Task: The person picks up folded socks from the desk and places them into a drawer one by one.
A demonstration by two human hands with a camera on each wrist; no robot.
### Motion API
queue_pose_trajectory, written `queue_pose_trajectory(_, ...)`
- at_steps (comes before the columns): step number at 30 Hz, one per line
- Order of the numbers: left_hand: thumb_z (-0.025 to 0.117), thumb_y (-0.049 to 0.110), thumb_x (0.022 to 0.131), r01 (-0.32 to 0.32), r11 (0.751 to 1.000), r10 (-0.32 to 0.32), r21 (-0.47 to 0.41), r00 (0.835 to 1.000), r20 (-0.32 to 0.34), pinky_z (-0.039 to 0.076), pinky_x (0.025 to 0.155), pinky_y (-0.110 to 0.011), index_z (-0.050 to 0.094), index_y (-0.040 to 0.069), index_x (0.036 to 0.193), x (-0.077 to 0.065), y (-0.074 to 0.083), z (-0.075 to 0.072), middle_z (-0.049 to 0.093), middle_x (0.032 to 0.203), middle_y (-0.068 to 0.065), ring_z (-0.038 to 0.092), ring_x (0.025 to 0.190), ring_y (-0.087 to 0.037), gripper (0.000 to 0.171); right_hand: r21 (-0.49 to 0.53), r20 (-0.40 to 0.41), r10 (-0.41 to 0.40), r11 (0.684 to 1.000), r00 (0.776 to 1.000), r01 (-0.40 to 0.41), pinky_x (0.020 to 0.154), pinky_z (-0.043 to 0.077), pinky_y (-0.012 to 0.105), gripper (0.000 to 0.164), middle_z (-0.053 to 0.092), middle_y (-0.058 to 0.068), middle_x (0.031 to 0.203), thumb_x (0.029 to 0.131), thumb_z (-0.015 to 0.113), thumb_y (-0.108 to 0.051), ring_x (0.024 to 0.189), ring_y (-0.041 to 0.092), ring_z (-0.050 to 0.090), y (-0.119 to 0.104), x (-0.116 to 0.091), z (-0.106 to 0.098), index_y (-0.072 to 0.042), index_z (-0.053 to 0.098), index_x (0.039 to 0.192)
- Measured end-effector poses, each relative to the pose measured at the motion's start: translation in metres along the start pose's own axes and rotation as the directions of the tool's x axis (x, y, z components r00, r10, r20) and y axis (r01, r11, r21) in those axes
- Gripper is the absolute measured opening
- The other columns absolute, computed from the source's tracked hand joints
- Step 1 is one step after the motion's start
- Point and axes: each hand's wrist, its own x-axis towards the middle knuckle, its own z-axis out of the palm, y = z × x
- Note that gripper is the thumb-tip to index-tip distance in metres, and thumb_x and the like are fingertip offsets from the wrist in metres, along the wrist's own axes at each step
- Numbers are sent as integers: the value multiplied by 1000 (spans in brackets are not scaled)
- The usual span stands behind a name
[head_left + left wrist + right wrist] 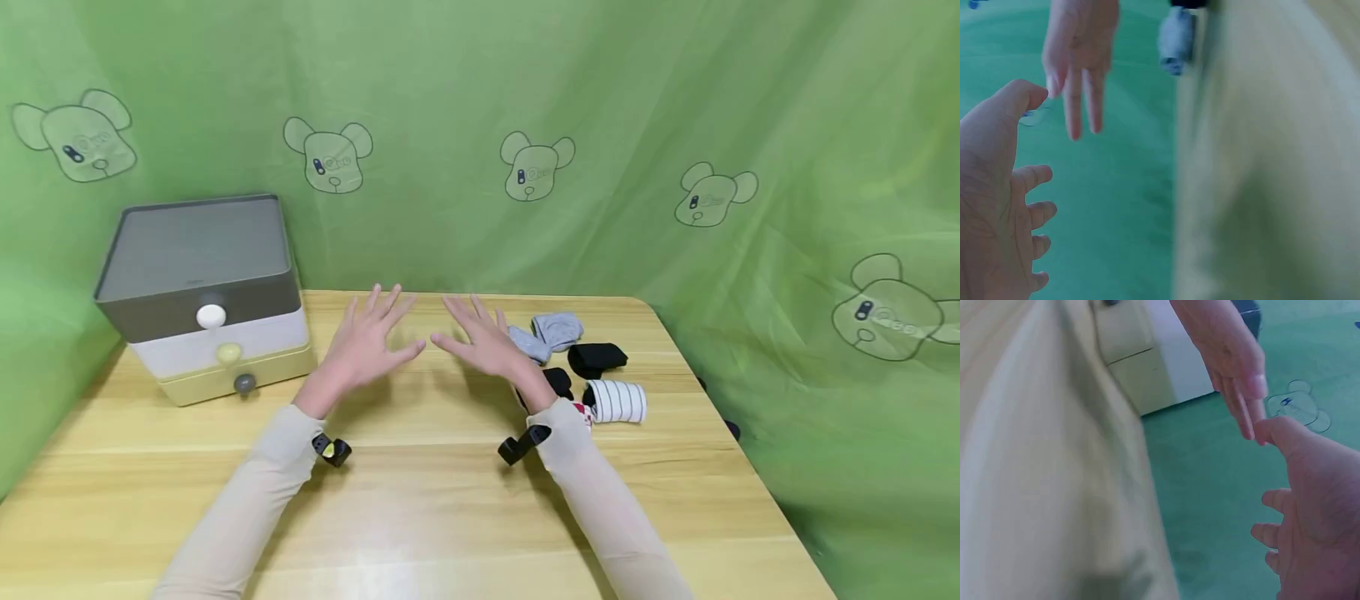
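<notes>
Both hands hover above the middle of the table, fingers spread, thumbs pointing at each other with a small gap. My left hand (367,342) holds nothing and is nearest to the drawer box (247,298) on its left. My right hand (486,340) is empty too, just left of a group of rolled socks. In that group are grey socks (557,331), a black sock (597,359) and a white striped sock (619,402). Another black sock (557,381) and a red-and-white piece lie partly hidden behind the right wrist. In the left wrist view a grey sock (1175,40) shows near the table edge.
The drawer box has three tiers, dark grey, white and yellow, each with a round knob (211,316), and a flat grey top. A green curtain (450,233) with mouse-head drawings hangs behind the wooden table (420,517). Dark wrist cameras (517,447) sit on both wrists.
</notes>
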Motion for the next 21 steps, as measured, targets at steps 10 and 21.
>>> queue_pose_trajectory(10, 57, 55, 97, 26, 996, -48, -84, 959, -280, -3, 131, -54, 22, 25, 163, -34, -1, -103, 15, 171, -2, 8, 159, -36, 81, 368, -53, -152, 916, 987, 160, 129, -2, 58, 71, 15, -12, 170, 102, 51, -52, 160, 24, 3, -63, 32, -26, -39, 16, 163)
queue_pose_trajectory(21, 71, 29, 94, 204, 826, -450, -525, 800, -397, -3, 131, -46, 22, 38, 161, -121, -93, -178, 16, 170, 14, 5, 159, -11, 84, 688, -63, -202, 700, 977, 189, 123, 36, 37, 65, 37, 0, 164, 103, 59, -37, 151, 18, 36, -134, 72, -13, -25, 32, 161)
